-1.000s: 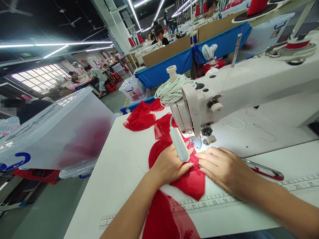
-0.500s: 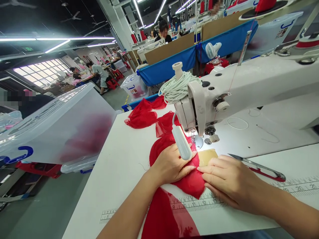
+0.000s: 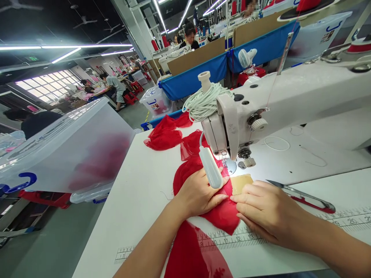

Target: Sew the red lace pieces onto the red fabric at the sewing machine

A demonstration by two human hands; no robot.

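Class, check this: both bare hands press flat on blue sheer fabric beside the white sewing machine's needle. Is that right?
Not quite. The head view shows the left hand and right hand pressing flat on red sheer fabric, not blue, beside the white sewing machine needle.

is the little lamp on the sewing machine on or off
On: the work lamp throws a bright patch on the sewing machine bed around the needle area.

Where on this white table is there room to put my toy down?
The widest bare patch of the table lies left of the red fabric, out to the table's left edge. Another lies behind the snips, under the sewing machine arm. It is crowded at the needle, where the left hand and right hand press the fabric.
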